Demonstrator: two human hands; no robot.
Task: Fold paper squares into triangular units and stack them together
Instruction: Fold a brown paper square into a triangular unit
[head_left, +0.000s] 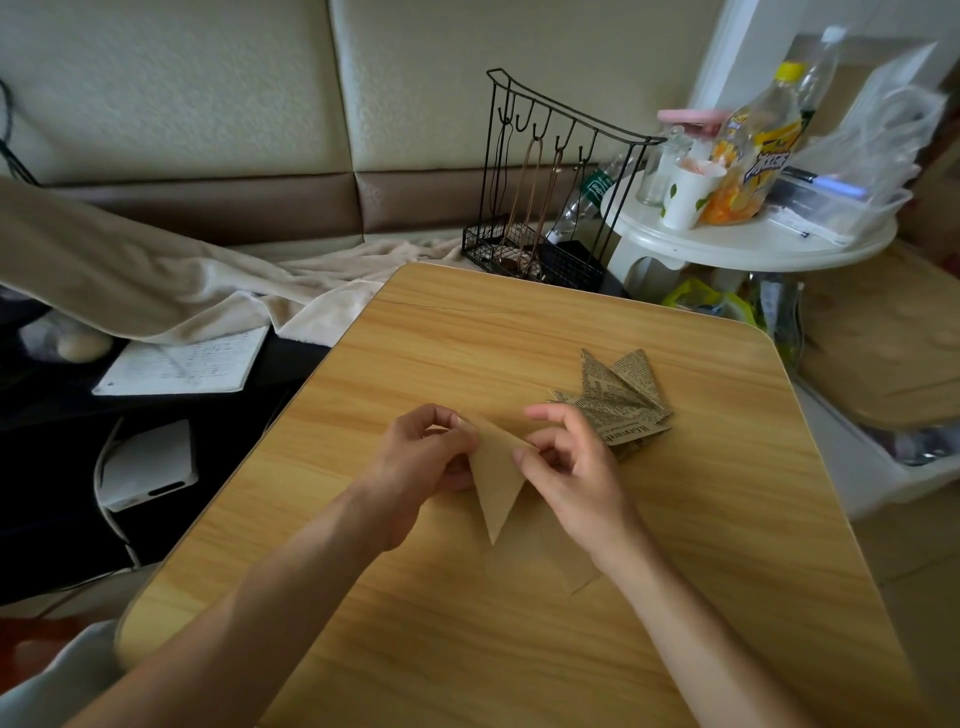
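A: What's on the wooden table (467, 332)?
B: A stack of newsprint triangles (621, 397) at two o'clock; plain tan triangle (496, 480) at centre, point toward six.
A: The hands?
B: Left hand (421, 462) and right hand (566, 467) each pinch an upper corner, fingers curled.

Soft daylight comes from the right side. The left side is dim, the edges bend outward, and the corners look slightly blurred.
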